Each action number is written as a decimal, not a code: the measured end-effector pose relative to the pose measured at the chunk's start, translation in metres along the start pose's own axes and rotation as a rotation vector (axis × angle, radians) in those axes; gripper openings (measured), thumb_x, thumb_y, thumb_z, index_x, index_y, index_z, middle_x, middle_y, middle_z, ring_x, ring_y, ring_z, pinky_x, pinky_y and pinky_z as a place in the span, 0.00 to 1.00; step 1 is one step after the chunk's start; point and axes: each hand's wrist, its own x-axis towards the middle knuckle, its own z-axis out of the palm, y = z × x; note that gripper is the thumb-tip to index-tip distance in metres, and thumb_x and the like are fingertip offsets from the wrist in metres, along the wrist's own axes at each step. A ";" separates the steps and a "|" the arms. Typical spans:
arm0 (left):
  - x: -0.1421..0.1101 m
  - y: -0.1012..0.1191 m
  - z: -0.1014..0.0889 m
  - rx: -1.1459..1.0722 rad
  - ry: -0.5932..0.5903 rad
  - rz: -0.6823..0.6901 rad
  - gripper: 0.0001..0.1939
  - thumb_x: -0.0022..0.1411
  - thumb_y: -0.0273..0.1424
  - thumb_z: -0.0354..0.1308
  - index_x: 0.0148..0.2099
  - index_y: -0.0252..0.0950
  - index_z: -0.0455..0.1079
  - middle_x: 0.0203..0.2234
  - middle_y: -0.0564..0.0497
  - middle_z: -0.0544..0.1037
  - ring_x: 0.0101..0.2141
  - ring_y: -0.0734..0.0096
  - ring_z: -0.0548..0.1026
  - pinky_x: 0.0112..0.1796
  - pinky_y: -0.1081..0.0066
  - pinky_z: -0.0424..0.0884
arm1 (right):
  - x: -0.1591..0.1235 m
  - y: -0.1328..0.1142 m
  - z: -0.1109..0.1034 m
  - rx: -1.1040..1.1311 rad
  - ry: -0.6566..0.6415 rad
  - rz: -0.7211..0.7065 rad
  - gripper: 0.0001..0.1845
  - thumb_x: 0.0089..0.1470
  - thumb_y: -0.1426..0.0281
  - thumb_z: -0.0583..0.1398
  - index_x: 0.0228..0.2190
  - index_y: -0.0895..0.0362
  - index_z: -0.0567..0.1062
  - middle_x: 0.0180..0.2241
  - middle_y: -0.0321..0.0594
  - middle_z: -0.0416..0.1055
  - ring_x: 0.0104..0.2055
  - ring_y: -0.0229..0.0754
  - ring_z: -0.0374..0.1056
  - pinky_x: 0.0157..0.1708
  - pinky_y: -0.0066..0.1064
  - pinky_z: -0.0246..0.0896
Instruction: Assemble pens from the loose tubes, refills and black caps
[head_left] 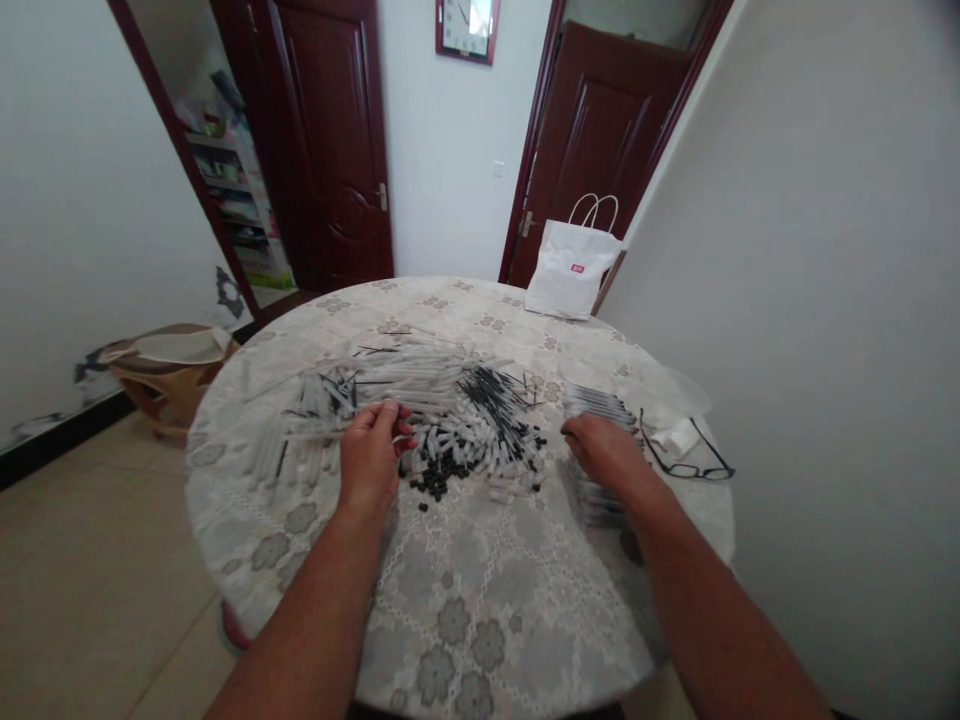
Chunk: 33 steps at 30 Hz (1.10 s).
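My left hand (373,440) is over the left part of the heap, thumb and forefinger pressed together; whatever they pinch is too small to make out. Beyond it lie whitish pen barrels (416,372) in a loose pile. Black, thin pen refills (495,395) fan out between my hands. Closer to me are short whitish pen caps (469,440) and small black plugs (439,475). My right hand (604,450) is closed above a stack of pens (596,400) with dark cores, partly covering it. What its fingers hold is hidden.
A round table (480,600) with a patterned cloth carries everything. Eyeglasses (686,468) and crumpled clear plastic (675,400) lie at the right. A white paper bag (574,265) stands on the far edge. A brown stool (169,370) is at the left.
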 end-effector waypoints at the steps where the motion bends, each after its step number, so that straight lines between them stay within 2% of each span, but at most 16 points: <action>1: -0.001 0.000 0.000 -0.009 -0.003 -0.008 0.17 0.51 0.41 0.66 0.38 0.34 0.73 0.34 0.50 0.78 0.26 0.76 0.71 0.23 0.75 0.72 | 0.003 -0.016 -0.002 0.036 0.020 -0.070 0.15 0.67 0.68 0.53 0.46 0.54 0.78 0.45 0.47 0.76 0.48 0.44 0.71 0.45 0.29 0.58; 4: -0.002 0.000 0.001 -0.032 0.003 -0.026 0.17 0.50 0.41 0.67 0.38 0.34 0.72 0.33 0.51 0.77 0.24 0.77 0.71 0.22 0.75 0.71 | 0.016 -0.065 -0.004 0.119 0.094 -0.202 0.14 0.68 0.66 0.53 0.48 0.53 0.77 0.46 0.45 0.75 0.50 0.44 0.70 0.47 0.29 0.58; 8: 0.000 -0.004 0.000 -0.080 0.042 -0.056 0.17 0.50 0.40 0.66 0.39 0.35 0.71 0.31 0.53 0.77 0.22 0.78 0.70 0.21 0.77 0.68 | 0.045 -0.117 -0.001 0.174 0.175 -0.258 0.15 0.68 0.65 0.53 0.51 0.52 0.75 0.48 0.46 0.73 0.52 0.45 0.66 0.51 0.30 0.58; 11: 0.003 -0.009 -0.001 -0.132 0.067 -0.077 0.17 0.50 0.39 0.65 0.39 0.35 0.70 0.29 0.54 0.76 0.21 0.79 0.68 0.20 0.78 0.66 | 0.067 -0.145 0.004 0.177 0.222 -0.273 0.16 0.68 0.65 0.53 0.51 0.54 0.75 0.48 0.47 0.72 0.53 0.46 0.65 0.53 0.32 0.58; 15: 0.005 -0.015 -0.003 -0.163 0.096 -0.084 0.16 0.50 0.39 0.65 0.38 0.35 0.69 0.26 0.55 0.74 0.19 0.79 0.67 0.19 0.78 0.63 | 0.086 -0.167 0.013 0.129 0.177 -0.261 0.14 0.68 0.64 0.54 0.46 0.57 0.76 0.47 0.49 0.71 0.53 0.46 0.64 0.52 0.32 0.60; 20: 0.005 -0.016 -0.003 -0.179 0.115 -0.095 0.15 0.50 0.38 0.65 0.37 0.35 0.69 0.25 0.55 0.74 0.18 0.81 0.66 0.18 0.79 0.61 | 0.095 -0.176 0.021 0.094 0.156 -0.240 0.13 0.67 0.68 0.53 0.45 0.59 0.75 0.47 0.49 0.71 0.51 0.46 0.67 0.48 0.33 0.62; 25: 0.002 -0.015 -0.002 -0.159 0.087 -0.104 0.15 0.51 0.38 0.65 0.37 0.35 0.69 0.26 0.55 0.74 0.18 0.80 0.66 0.18 0.78 0.61 | 0.086 -0.167 0.015 0.076 0.182 -0.233 0.12 0.67 0.69 0.53 0.43 0.58 0.75 0.46 0.50 0.72 0.50 0.47 0.68 0.47 0.32 0.62; 30: -0.006 -0.013 0.003 -0.023 -0.099 -0.135 0.16 0.52 0.38 0.68 0.40 0.33 0.74 0.31 0.48 0.78 0.21 0.77 0.71 0.17 0.78 0.63 | 0.060 -0.150 0.006 0.164 0.258 -0.194 0.10 0.67 0.67 0.54 0.42 0.57 0.74 0.43 0.47 0.73 0.46 0.45 0.69 0.45 0.31 0.60; 33: -0.013 -0.013 0.007 0.060 -0.258 -0.137 0.18 0.51 0.37 0.70 0.43 0.33 0.77 0.32 0.46 0.79 0.23 0.72 0.74 0.17 0.77 0.65 | 0.044 -0.143 0.007 0.307 0.263 -0.287 0.09 0.66 0.68 0.55 0.42 0.57 0.74 0.40 0.45 0.75 0.45 0.43 0.70 0.46 0.30 0.58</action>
